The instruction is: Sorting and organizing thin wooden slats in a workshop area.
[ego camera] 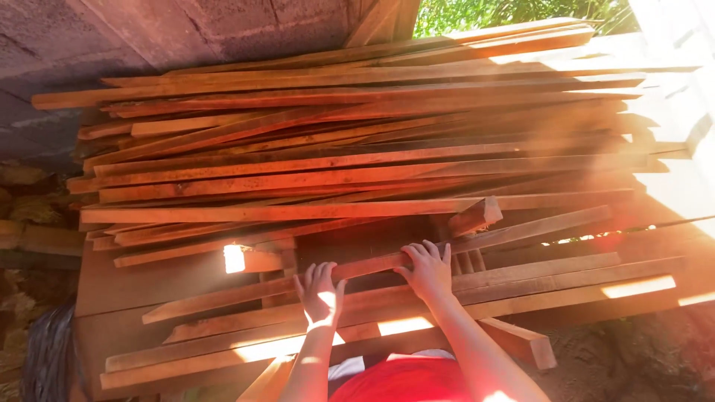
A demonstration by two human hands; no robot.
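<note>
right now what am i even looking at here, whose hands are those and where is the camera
The one picture comes from a camera worn on a person's head, looking down at their own two bare hands. In front of them is a big loose pile of reddish wooden slats, lying mostly lengthwise, in front of a grey block wall. Both hands rest on one slat near the front of the pile: the left hand and the right hand lie on top of it with fingers spread. Whether they grip it cannot be told. A short wood block sits just beyond, and green leaves show at the top.
</note>
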